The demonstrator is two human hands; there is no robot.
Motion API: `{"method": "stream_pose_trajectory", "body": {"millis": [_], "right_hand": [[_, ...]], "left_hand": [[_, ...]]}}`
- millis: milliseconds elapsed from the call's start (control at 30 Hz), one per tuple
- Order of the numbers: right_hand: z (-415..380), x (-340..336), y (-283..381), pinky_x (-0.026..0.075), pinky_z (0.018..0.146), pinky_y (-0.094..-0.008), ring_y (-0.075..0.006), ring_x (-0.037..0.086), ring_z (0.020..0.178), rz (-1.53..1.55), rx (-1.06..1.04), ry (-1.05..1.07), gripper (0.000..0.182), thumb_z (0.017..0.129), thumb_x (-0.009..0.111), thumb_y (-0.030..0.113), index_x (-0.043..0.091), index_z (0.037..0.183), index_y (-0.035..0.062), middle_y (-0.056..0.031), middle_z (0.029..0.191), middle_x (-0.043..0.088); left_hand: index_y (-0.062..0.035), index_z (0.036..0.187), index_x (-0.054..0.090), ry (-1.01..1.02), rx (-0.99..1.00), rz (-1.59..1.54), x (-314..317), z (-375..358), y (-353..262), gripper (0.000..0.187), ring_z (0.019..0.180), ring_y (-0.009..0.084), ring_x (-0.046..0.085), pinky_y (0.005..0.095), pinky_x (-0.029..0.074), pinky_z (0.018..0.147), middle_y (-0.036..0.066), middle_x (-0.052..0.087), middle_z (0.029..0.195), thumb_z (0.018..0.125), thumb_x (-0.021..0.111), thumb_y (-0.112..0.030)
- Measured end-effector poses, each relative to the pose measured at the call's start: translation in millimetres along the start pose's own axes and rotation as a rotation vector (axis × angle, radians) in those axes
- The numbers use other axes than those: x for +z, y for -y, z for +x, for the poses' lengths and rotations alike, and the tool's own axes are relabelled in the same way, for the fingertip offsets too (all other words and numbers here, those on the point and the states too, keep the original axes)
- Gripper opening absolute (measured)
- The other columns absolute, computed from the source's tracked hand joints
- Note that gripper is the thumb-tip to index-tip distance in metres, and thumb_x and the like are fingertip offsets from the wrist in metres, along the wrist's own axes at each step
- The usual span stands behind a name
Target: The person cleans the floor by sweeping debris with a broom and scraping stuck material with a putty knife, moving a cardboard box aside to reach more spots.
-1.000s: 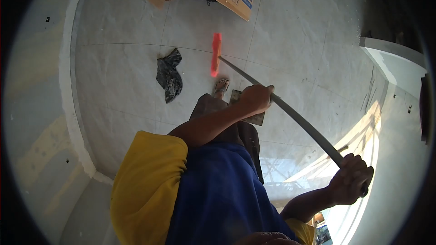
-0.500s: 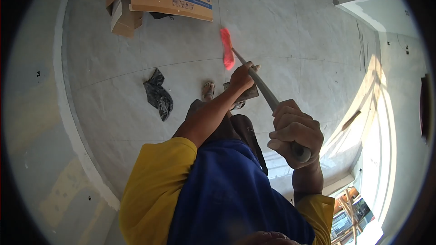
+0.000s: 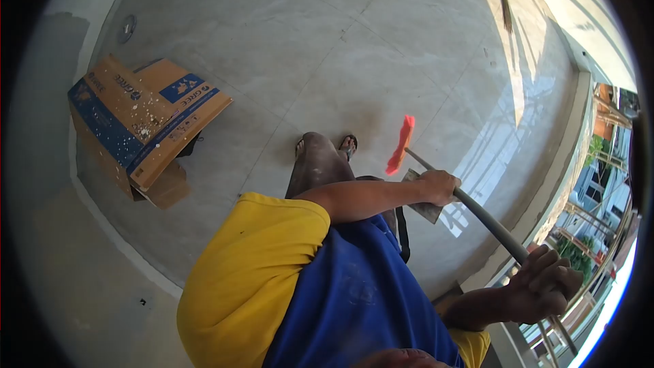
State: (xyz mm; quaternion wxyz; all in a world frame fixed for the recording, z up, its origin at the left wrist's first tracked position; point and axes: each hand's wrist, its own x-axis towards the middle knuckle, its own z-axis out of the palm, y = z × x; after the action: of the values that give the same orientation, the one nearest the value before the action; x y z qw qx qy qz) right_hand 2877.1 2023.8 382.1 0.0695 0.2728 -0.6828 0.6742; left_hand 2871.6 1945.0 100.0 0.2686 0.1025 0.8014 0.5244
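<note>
A long grey pole [image 3: 487, 219] runs through both of my hands, with a bright pink broom head [image 3: 400, 145] at its far end, low over the floor. My left hand [image 3: 439, 187] is wrapped round the pole partway down. Higher up, near its top end, my right hand [image 3: 546, 283] is closed on it. Just beneath my left hand a flat grey plate [image 3: 428, 210] shows, partly covered by the hand and forearm; I cannot tell whether that hand grips it too. My sandalled feet [image 3: 349, 144] stand left of the broom head.
A torn, paint-spattered cardboard box [image 3: 153, 112] lies on the concrete floor [image 3: 306, 48] at the left, near the wall. A bundle of thin sticks [image 3: 505, 8] rests at the upper right. Along the right runs a low ledge [image 3: 569, 143], with scaffolding and plants outside.
My view has swung to the right, and the box now appears lower and further left. The black plastic sheet has left view. Both hands and the broom have shifted right in view.
</note>
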Motion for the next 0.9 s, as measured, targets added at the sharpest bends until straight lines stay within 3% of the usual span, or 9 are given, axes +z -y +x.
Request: {"method": "stream_pose_trajectory", "body": {"millis": [233,367,433,467,533,600,767,833,900], "right_hand": [[-50,-10,-102,0.041,0.052,-0.0268,-0.0133,0.049,0.052,-0.598,0.223,-0.274,0.04,0.091,0.068,0.036,0.057,0.08,-0.001,-0.0055,0.06,0.055],[-71,1,-143,0.04,0.05,-0.0284,-0.0136,0.049,0.052,-0.626,0.316,-0.337,0.034,0.09,0.069,0.028,0.057,0.079,-0.0013,-0.0054,0.061,0.056],[-76,17,-139,0.04,0.048,-0.0286,-0.0119,0.045,0.049,-0.442,0.192,-0.587,0.033,0.092,0.067,0.03,0.058,0.083,0.0,-0.0015,0.058,0.049],[-72,20,-127,0.04,0.046,-0.0281,-0.0106,0.043,0.046,-0.403,0.126,-0.585,0.035,0.095,0.062,0.036,0.058,0.09,0.001,0.0003,0.055,0.043],[-59,32,-108,0.04,0.046,-0.0277,-0.011,0.043,0.046,-0.35,0.099,-0.633,0.037,0.095,0.06,0.038,0.058,0.092,0.0012,0.0,0.055,0.042],[-49,44,-94,0.04,0.046,-0.0279,-0.0117,0.042,0.046,-0.27,0.037,-0.653,0.037,0.097,0.057,0.039,0.057,0.096,0.002,-0.0012,0.055,0.042],[-79,72,-147,0.042,0.047,-0.032,-0.0131,0.042,0.047,-0.017,-0.036,-0.95,0.03,0.101,0.051,0.03,0.054,0.091,0.0019,-0.0029,0.058,0.043],[-116,102,-203,0.051,0.069,-0.0443,-0.0201,0.052,0.062,0.201,0.208,-1.08,0.023,0.102,0.051,0.021,0.053,0.089,0.0021,-0.007,0.066,0.05],[-156,160,-256,0.05,0.084,-0.0506,-0.0231,0.056,0.071,0.365,0.416,-1.13,0.024,0.101,0.052,0.022,0.055,0.088,0.0021,-0.0095,0.07,0.054]], "left_hand": [[-0.0158,0.105,0.067,0.454,0.014,-0.126,125,84,3,0.033,0.101,0.0311,0.066,0.0439,0.051,0.085,0.008,0.07,0.105,0.084,0.067,-0.041],[-0.0185,0.105,0.067,0.464,0.04,0.053,130,95,66,0.027,0.099,0.0306,0.066,0.0464,0.052,0.083,0.009,0.07,0.104,0.083,0.066,-0.034],[-0.0178,0.104,0.067,0.508,0.068,0.188,83,89,78,0.024,0.098,0.0314,0.066,0.0476,0.052,0.082,0.011,0.07,0.102,0.084,0.063,-0.03],[-0.0173,0.103,0.067,0.516,0.131,0.257,59,83,82,0.023,0.098,0.0323,0.066,0.0479,0.052,0.082,0.012,0.07,0.101,0.084,0.061,-0.029],[-0.0118,0.095,0.065,0.463,0.195,0.286,7,65,80,0.033,0.092,0.0377,0.066,0.0501,0.051,0.078,0.017,0.069,0.091,0.092,0.055,-0.043],[-0.0109,0.094,0.065,0.432,0.122,0.413,-41,57,77,0.036,0.088,0.0389,0.066,0.0506,0.051,0.076,0.017,0.069,0.087,0.092,0.055,-0.045],[-0.0125,0.099,0.067,0.434,-0.116,0.716,-136,53,102,0.022,0.096,0.038,0.066,0.0492,0.051,0.082,0.018,0.069,0.095,0.083,0.054,-0.02],[-0.0096,0.098,0.07,0.391,-0.255,0.91,-175,50,151,0.021,0.098,0.0368,0.066,0.0478,0.053,0.082,0.02,0.069,0.1,0.084,0.057,-0.019],[-0.004,0.095,0.071,0.358,-0.392,1.054,-219,31,234,0.023,0.096,0.0366,0.068,0.0473,0.054,0.08,0.021,0.07,0.097,0.087,0.057,-0.021]]}}
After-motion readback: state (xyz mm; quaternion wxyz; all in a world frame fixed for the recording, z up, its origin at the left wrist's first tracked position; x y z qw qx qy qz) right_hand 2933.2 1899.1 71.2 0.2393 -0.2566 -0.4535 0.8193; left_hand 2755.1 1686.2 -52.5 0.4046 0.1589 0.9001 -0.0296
